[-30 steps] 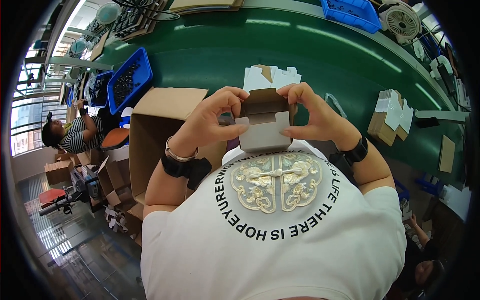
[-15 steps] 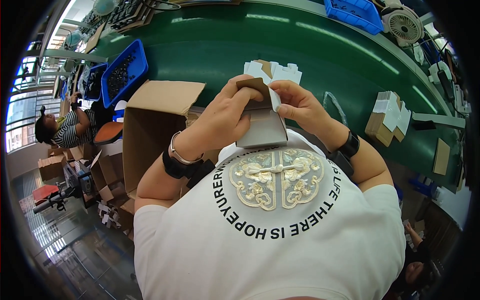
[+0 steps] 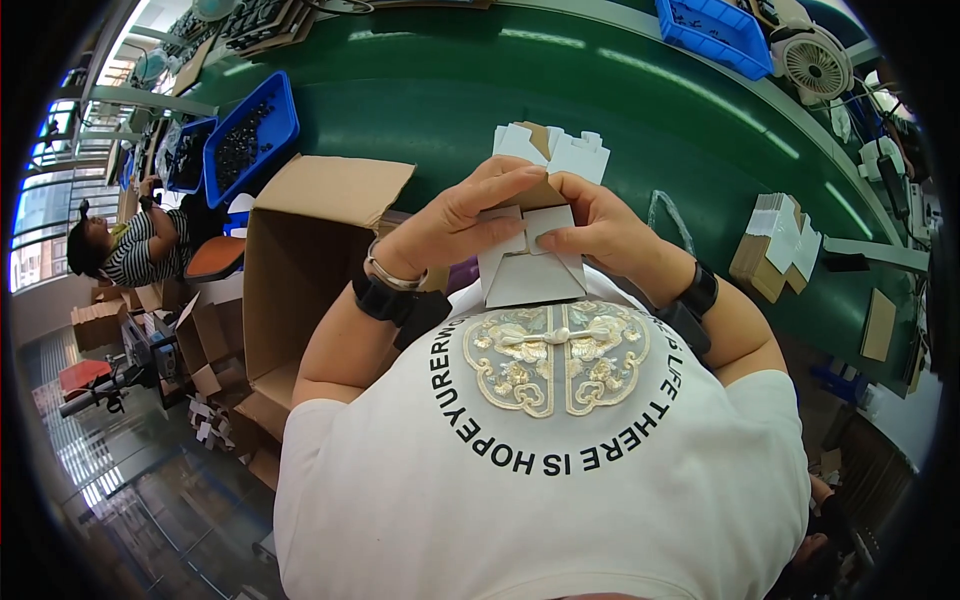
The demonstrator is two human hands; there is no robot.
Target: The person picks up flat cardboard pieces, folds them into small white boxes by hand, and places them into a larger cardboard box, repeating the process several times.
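Observation:
A small white cardboard box [image 3: 535,280] with a brown inside is held up close to my chest. My left hand [image 3: 465,215] grips its left side, the fingers stretched over the brown upper flap and the thumb pressing a white end flap. On the other side, my right hand [image 3: 605,225] pinches the right flap between thumb and fingers. The two white end flaps are folded inward, while the brown flap stands up behind them. Whatever lies inside the box is hidden. Just beyond my hands, a stack of flat white cartons [image 3: 580,155] rests on the green table [image 3: 400,110].
A large open brown carton [image 3: 300,290] stands left of me. Blue bins of small black parts [image 3: 250,135] sit beyond it. More folded cartons [image 3: 775,245] lie at right, near a clear plastic strip [image 3: 680,215]. A fan [image 3: 812,60] and blue tray [image 3: 715,35] are far right. A person [image 3: 145,240] works at left.
The box has tipped so its flap end faces up toward me. Its white end flaps have come inward, and my left fingers have straightened over the brown flap.

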